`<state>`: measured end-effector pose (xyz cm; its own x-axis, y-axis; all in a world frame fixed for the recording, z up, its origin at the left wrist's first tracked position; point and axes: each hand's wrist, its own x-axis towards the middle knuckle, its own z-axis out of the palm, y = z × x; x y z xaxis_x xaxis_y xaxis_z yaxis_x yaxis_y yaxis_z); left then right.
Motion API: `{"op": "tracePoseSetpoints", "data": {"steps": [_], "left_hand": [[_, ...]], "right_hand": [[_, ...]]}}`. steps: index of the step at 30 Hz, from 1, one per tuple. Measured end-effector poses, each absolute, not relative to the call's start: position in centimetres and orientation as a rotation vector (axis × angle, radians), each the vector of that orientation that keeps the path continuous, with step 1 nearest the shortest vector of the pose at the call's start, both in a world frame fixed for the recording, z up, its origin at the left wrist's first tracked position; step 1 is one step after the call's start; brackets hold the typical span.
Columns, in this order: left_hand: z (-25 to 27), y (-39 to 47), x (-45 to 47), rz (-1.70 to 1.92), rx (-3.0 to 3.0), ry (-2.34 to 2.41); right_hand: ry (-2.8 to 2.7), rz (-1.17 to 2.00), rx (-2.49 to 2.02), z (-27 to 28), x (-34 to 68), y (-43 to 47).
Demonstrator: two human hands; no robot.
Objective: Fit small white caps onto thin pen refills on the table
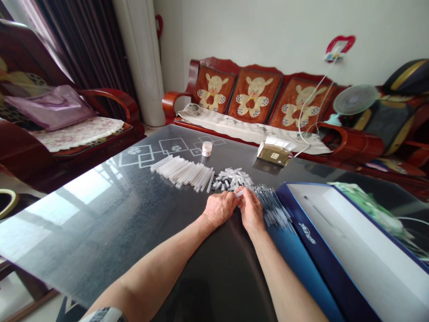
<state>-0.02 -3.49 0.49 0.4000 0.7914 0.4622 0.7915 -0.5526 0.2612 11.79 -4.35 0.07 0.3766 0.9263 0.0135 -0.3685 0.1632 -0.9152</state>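
My left hand and my right hand meet over the dark table, fingers closed together. Between their fingertips shows a small white plastic pen part; most of it is hidden by the fingers. Just beyond my hands lies a heap of short white and black pen caps. To the left of the heap, white pen barrels lie side by side in a broad row. Close by my right hand, thin clear pen refills are spread beside the blue box.
The open blue box with a white inside holds a single pen. On the table also stand a small white jar and a tissue box. A green plastic package lies behind the box. A wooden sofa is across.
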Motion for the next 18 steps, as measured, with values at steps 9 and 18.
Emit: {"op": "tracePoseSetpoints", "data": {"steps": [9, 18], "left_hand": [[0.6, -3.9, 0.1, -0.990, -2.785, -1.387], [0.5, -3.3, 0.3, -1.519, -3.429, -1.733]], "right_hand": [[-0.580, 1.048, -1.008, 0.3, 10.6, -4.5], [-0.383, 1.129, -0.839, 1.4, 13.2, -3.3]]}}
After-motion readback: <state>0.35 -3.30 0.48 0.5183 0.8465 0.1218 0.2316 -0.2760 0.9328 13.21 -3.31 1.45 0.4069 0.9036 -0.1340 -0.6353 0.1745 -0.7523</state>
